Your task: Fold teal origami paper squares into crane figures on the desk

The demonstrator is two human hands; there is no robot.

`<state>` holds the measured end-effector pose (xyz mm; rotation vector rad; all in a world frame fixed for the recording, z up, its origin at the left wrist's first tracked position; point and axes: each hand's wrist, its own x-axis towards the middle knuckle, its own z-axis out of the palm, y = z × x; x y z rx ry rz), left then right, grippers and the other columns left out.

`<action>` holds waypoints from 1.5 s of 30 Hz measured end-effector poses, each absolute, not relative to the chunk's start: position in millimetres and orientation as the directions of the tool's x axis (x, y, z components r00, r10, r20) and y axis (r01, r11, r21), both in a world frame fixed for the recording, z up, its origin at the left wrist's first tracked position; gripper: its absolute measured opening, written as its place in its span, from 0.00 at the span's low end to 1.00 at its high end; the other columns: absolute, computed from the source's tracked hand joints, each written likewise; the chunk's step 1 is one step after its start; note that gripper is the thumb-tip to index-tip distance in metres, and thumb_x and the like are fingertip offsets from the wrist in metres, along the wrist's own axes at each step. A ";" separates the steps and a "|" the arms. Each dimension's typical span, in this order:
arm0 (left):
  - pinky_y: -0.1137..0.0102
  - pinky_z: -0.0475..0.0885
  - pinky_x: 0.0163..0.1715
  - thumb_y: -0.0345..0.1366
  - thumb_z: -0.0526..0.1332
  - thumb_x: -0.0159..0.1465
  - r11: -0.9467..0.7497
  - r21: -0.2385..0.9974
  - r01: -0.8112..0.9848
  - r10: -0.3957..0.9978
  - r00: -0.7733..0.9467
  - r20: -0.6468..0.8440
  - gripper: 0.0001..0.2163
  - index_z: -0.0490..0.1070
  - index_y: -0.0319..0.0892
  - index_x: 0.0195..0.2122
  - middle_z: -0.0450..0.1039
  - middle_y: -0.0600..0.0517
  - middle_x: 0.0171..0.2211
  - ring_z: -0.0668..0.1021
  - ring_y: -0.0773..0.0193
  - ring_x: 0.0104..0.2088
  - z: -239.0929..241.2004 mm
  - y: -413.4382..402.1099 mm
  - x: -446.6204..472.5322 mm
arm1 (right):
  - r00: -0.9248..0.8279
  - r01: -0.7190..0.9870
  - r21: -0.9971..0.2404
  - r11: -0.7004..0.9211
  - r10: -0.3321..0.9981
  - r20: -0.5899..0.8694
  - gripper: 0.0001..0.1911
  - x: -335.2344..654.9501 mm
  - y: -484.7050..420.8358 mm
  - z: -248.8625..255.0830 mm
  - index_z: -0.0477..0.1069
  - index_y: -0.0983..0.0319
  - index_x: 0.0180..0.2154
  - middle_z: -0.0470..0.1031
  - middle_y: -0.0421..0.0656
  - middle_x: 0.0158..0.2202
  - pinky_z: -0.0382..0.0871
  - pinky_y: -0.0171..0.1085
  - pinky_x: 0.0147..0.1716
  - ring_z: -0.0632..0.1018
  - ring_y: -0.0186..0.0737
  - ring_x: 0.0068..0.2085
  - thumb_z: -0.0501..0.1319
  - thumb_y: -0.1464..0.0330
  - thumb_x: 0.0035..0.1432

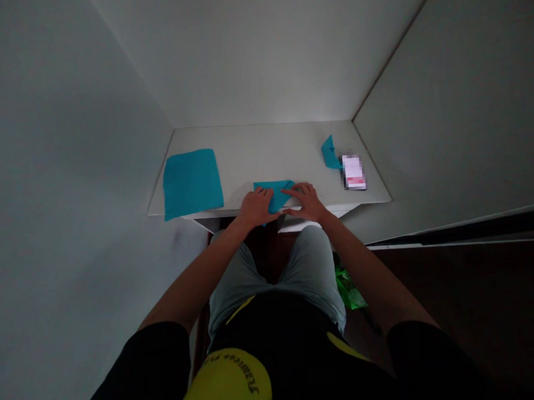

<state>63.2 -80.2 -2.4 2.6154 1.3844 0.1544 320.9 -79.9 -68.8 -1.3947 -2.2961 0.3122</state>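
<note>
A folded piece of blue paper [279,197] lies at the front edge of the white desk, with a small tip hanging past it. My left hand [257,207] rests on its left part, fingers laid over the paper and thumb stretched to the right. On the other side, my right hand [308,203] touches the right part with fingers spread. Both hands are open, and the thumbs come close together near the paper's lower point. The hands hide some of the paper's outline.
Blue sheets [192,183] lie at the desk's left, slightly over the front edge. To the right are a folded blue paper shape [330,154] and a phone [354,172] with a lit screen. Walls enclose the white desk [264,146]. A green bag [350,288] is below right.
</note>
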 end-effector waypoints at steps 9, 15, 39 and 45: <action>0.60 0.76 0.61 0.43 0.60 0.76 -0.554 0.256 0.792 0.792 0.596 -0.132 0.18 0.76 0.49 0.65 0.77 0.47 0.67 0.79 0.50 0.66 4.4 -60.4 46.6 | -0.250 0.684 -0.587 0.433 0.895 0.370 0.44 328.6 -71.8 -74.0 0.58 0.46 0.78 0.66 0.53 0.68 0.61 0.67 0.72 0.67 0.64 0.70 0.66 0.42 0.68; 0.58 0.77 0.60 0.36 0.60 0.76 -0.481 0.279 0.831 0.837 0.530 -0.136 0.21 0.72 0.49 0.70 0.78 0.47 0.67 0.81 0.47 0.64 2.5 -48.3 49.3 | -0.135 0.684 -0.614 0.395 0.895 0.425 0.34 324.3 -72.5 -75.2 0.65 0.53 0.74 0.68 0.55 0.65 0.63 0.63 0.72 0.69 0.61 0.68 0.62 0.50 0.73; 0.49 0.56 0.80 0.47 0.60 0.76 -0.615 0.240 0.751 0.788 0.595 0.158 0.35 0.57 0.38 0.80 0.55 0.39 0.81 0.60 0.47 0.80 -58.1 -89.2 7.4 | -0.431 0.811 -0.309 0.497 0.864 0.260 0.46 295.3 -99.8 -77.9 0.61 0.61 0.77 0.65 0.55 0.77 0.62 0.60 0.73 0.68 0.62 0.76 0.61 0.40 0.71; 0.48 0.59 0.79 0.29 0.62 0.69 -0.564 0.306 0.767 0.824 0.548 0.145 0.34 0.64 0.40 0.77 0.62 0.42 0.78 0.63 0.50 0.79 -59.8 -85.7 -5.4 | -0.297 0.883 -0.293 0.366 0.920 0.255 0.32 309.4 -105.5 -75.8 0.69 0.61 0.71 0.73 0.55 0.72 0.63 0.58 0.69 0.71 0.61 0.71 0.60 0.51 0.75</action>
